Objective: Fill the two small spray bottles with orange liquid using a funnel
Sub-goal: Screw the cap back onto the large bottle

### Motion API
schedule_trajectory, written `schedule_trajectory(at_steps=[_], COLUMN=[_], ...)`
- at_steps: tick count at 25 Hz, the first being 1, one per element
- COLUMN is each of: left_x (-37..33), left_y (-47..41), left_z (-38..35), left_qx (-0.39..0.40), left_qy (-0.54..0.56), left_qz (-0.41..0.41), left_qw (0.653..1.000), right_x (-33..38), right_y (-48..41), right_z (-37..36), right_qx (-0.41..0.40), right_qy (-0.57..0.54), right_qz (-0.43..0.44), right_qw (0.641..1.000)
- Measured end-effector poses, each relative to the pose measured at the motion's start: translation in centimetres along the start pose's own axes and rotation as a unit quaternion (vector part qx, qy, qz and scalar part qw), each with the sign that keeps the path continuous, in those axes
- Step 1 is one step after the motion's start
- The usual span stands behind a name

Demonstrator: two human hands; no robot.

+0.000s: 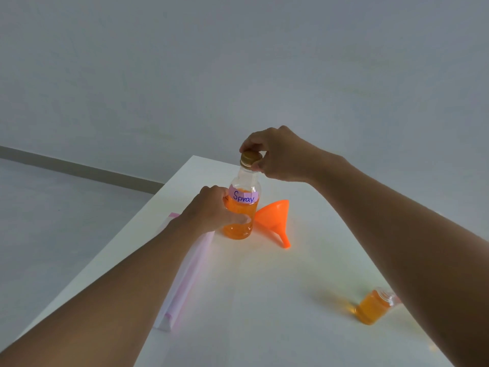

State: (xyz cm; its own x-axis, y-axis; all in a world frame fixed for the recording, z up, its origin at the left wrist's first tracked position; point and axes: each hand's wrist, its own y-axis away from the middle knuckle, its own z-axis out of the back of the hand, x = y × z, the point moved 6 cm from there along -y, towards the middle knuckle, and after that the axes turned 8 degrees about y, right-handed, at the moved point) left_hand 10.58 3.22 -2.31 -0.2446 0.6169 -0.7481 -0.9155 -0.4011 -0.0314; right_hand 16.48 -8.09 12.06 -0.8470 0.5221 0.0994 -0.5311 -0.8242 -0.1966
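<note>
White table (264,300) mid-frame; our left hand (211,210) clasps the big bottle (242,207), right hand (277,154) pinches its gold cap (250,156); we should twist gently, bottle upright; one small bottle (373,307) seems filled.

White table (264,300) occupying the foreground, its far corner pointing toward a plain pale grey wall (238,62); 1 dark baseboard (79,169) running diagonally above pale grey floor (53,221); soft, even light falling throughout.

under my right fingers (252,147) a gold metallic cap (250,156); against my left fingers (235,219) a clear glossy plastic bottle (242,205) with a matt paper label (243,196). beside them, a smooth plastic funnel (275,217).
</note>
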Motion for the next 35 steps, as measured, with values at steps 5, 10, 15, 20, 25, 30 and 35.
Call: schedule_trajectory(at_steps=[5, 10, 15, 20, 25, 30, 35], left_x=[0.1, 0.2, 0.1, 0.3, 0.3, 0.4, 0.2], left_y=[-0.3, -0.4, -0.5, -0.7, -0.8, -0.8, -0.6], left_z=[0.1, 0.1, -0.2, -0.2, -0.4, -0.4, -0.4], left_qx=[-0.004, -0.008, -0.011, -0.017, -0.013, -0.012, -0.012], left_qy=[-0.016, -0.015, -0.017, -0.026, -0.037, -0.038, -0.041], left_qz=[0.008, 0.008, 0.005, 0.011, 0.015, 0.016, 0.019], left_qw=[1.000, 1.000, 1.000, 0.999, 0.999, 0.999, 0.999], right_x=[-0.9, -0.3, 0.8, 1.0, 0.8, 1.1, 0.9], right_y=[-0.1, 0.4, -0.6, -1.4, -1.0, -1.0, -1.3], right_z=[-0.2, 1.0, 0.9, 0.6, 1.1, 0.0, 0.3], right_qx=[0.012, 0.031, 0.013, 0.005, 0.049, 0.014, 0.026], right_qy=[0.064, -0.002, 0.057, 0.098, 0.082, 0.107, 0.095], right_qz=[-0.056, 0.020, 0.034, 0.012, 0.056, 0.016, 0.007], right_qw=[0.996, 0.999, 0.998, 0.995, 0.994, 0.994, 0.995])
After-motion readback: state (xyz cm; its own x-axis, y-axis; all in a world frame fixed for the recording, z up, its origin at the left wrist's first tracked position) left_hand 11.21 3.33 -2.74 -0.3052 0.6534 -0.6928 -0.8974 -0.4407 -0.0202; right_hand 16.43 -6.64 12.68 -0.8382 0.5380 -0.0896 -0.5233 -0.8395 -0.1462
